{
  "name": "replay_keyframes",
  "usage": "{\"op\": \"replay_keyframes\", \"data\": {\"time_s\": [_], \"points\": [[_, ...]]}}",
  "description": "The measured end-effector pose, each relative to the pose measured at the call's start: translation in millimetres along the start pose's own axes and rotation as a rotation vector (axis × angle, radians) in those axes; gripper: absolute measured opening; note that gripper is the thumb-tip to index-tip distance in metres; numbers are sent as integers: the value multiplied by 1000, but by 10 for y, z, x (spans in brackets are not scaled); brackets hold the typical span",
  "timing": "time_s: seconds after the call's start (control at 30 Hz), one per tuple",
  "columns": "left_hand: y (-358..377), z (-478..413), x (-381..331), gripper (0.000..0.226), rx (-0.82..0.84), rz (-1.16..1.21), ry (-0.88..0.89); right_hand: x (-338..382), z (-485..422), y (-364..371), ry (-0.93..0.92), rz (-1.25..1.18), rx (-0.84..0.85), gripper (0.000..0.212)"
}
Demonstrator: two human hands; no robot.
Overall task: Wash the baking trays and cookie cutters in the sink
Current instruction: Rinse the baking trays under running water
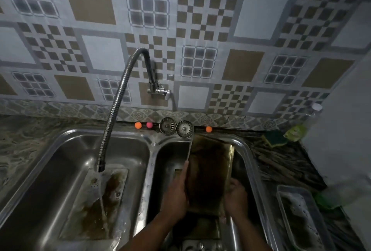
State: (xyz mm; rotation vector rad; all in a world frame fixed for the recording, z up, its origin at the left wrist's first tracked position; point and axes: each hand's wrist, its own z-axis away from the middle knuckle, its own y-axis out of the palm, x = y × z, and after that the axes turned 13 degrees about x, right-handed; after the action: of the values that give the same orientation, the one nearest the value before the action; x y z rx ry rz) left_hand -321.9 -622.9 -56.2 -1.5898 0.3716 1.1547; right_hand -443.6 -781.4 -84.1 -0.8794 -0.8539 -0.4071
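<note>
**Baking trays: four counted.**
1. Dark tray (208,172), in the right basin (248,162), at 5 o'clock of the view. It stands tilted on its lower short edge. The long axis runs 6 to 12 o'clock, and the upper short edge points to 12 and leans at the basin's back rim. The left hand (174,196) grips the long left edge, fingers wrapped along it. The right hand (236,196) holds the lower right edge with its fingers curled round it.
2. Second tray (197,228), flat on the floor of the right basin at 6 o'clock of the dark tray, partly hidden by it.
3. Stained tray (94,204), flat in the left basin (50,170), at 7 o'clock of the view. Long axis 1 to 7 o'clock.
4. Soapy tray (301,218), on the surface (285,162) at 4 o'clock. Long axis roughly 11 to 5 o'clock.

**Faucet: one.** The flexible hose (118,98) arches from the wall, and its water runs onto the stained tray.

**Sink strainers: two** (167,126), side by side on the back ledge at 6 o'clock.

**Small balls: three.** Two are orange (138,125) and one pink (149,124). One orange ball and the pink one lie at 9 o'clock of the strainers, the other orange one at 3 o'clock.

**Sponge: one** (275,138), green and yellow, at 3 o'clock of the right basin.

**Bottle: one** (299,128), white-capped, just beside the sponge.
</note>
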Motion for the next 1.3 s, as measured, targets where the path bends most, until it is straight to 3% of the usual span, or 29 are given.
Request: {"op": "replay_keyframes", "data": {"time_s": [0.1, 0.2, 0.3, 0.4, 0.53, 0.67, 0.8, 0.9, 1.0, 1.07, 1.17, 1.3], "points": [[199, -126, 281, 85, 2, 64, -173, -121, -190, 15, -4, 159, 108, 39], [286, -229, 523, 97, 138, -41, -376, -267, -408, 83, 75, 233, 179, 22], [361, -178, 582, 84, 215, -90, -553, -816, -666, 299, 122, 279, 239, 11], [522, -104, 681, 70, 177, -45, -625, -1497, -960, 572, 88, 322, 320, 15], [639, -128, 907, 48, 152, -27, -694, -1409, -922, 588, 106, 275, 309, 20], [669, -86, 979, 53, 170, 75, -680, -1227, -678, 527, 85, 270, 305, 30], [616, -126, 911, 41, 116, 223, -666, -995, -548, 437, 79, 171, 247, 32], [641, -128, 979, 63, 152, 226, -681, -1011, -522, 425, 85, 176, 256, 32], [625, -132, 1053, 63, 132, 212, -740, -959, -490, 431, 93, 186, 298, 33], [588, -178, 1014, 60, 172, 67, -746, -884, -500, 444, 90, 183, 299, 31], [526, -322, 798, 59, 81, 80, -631, -659, -481, 394, 77, 207, 255, 18], [245, -392, 408, 32, -125, 231, -384, -170, -277, 460, -45, 226, 252, 24]]}}
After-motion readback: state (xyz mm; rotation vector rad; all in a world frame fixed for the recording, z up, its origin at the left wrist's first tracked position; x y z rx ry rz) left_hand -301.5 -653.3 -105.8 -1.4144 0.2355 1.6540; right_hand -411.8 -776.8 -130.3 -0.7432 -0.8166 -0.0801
